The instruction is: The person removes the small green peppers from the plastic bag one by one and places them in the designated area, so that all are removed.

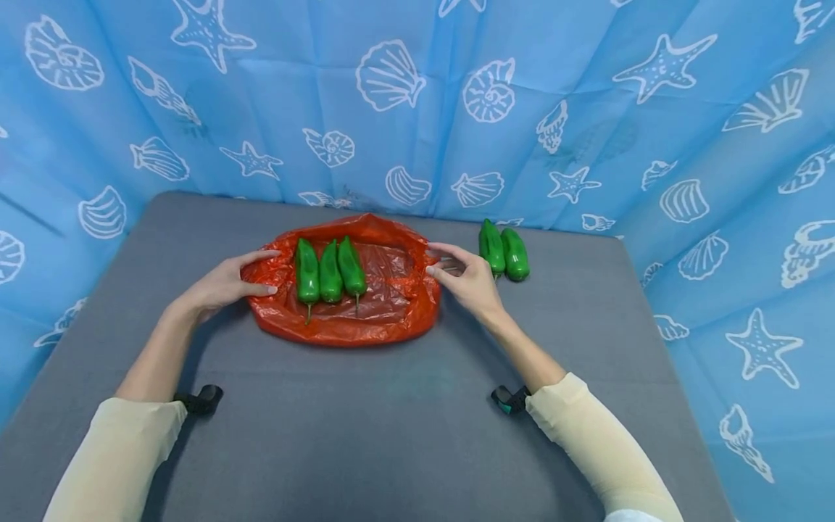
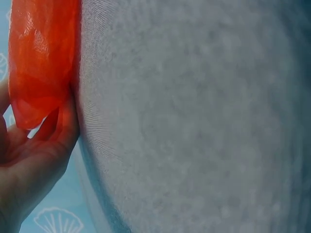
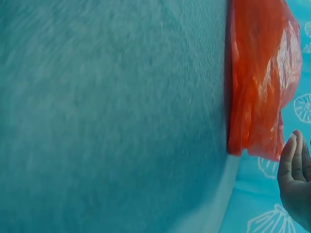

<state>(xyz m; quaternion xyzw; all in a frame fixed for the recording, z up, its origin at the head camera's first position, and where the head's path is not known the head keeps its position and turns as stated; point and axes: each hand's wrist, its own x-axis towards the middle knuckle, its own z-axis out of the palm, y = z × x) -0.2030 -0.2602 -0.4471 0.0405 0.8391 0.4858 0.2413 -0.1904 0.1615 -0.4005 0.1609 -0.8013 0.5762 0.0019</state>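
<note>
In the head view, a red plastic bag (image 1: 346, 336) lies spread with its mouth facing up and its rim rolled down. Three green peppers (image 1: 330, 272) rest side by side in its left half, stems toward me. At the bag's left end, my left hand (image 1: 225, 284) touches the plastic with thumb and fingers extended and spread apart. Reddish plastic overlaps some of its fingers in the left wrist view. My right hand (image 1: 468, 281) is at the opposite end, fingertips right at the rim, a gap between thumb and fingers.
Two more green peppers (image 1: 514, 255) lie just beyond my right hand, near the far edge of the grey table (image 1: 339, 428). A blue curtain (image 1: 417, 109) with white shells and starfish hangs behind the table and along its sides.
</note>
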